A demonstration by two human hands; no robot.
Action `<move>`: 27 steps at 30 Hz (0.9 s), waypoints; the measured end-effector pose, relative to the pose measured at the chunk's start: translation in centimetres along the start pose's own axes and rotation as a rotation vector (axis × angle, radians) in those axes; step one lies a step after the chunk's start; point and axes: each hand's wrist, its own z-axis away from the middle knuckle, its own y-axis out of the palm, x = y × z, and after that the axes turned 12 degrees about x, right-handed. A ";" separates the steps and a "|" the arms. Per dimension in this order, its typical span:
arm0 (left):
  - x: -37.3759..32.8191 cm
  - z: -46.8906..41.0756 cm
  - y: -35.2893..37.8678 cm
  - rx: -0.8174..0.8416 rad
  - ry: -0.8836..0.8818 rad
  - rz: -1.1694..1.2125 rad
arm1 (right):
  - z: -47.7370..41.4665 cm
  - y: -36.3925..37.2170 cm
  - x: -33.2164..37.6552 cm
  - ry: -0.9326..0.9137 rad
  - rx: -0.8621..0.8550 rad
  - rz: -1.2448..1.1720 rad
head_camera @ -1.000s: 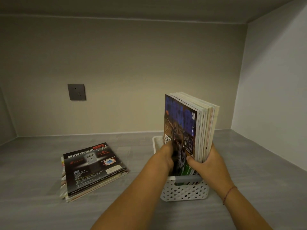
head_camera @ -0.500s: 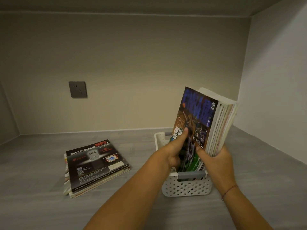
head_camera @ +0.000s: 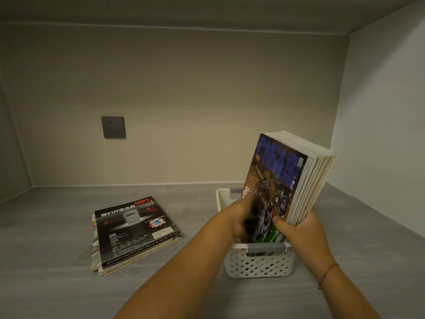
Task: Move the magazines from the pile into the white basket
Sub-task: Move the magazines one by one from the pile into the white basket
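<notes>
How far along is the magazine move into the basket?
Done: a thick batch of magazines stands in the white basket, leaning right. In hand: the left hand pinches it at the front and the right hand grips its lower edge, so it isn't released yet. Left: the pile, topped by a black MP3-ad cover, lies on the grey surface left of the basket.

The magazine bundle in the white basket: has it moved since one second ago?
Yes. The magazine bundle has tilted right, its top nearer the side wall.

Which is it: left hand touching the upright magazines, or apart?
Touching. Head view: the left hand grips the front cover of the upright magazines in the white basket.
</notes>
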 end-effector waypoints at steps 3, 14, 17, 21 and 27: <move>-0.9 1.1 -2.7 -0.323 0.341 -0.166 | 0.1 -0.3 0.0 0.003 0.004 -0.003; 5.8 9.9 -25.0 -1.255 -0.321 -0.771 | 0.3 -0.1 0.4 0.033 -0.001 0.017; 5.6 11.4 -26.6 -1.284 -0.346 -0.695 | 0.3 -0.2 0.5 0.043 -0.007 0.021; 5.2 12.0 -27.8 -1.280 -0.367 -0.644 | 0.3 -0.2 0.6 0.072 0.012 0.039; 4.1 13.5 -28.7 -1.217 -0.063 -0.481 | 0.4 -0.2 1.0 0.052 0.023 0.031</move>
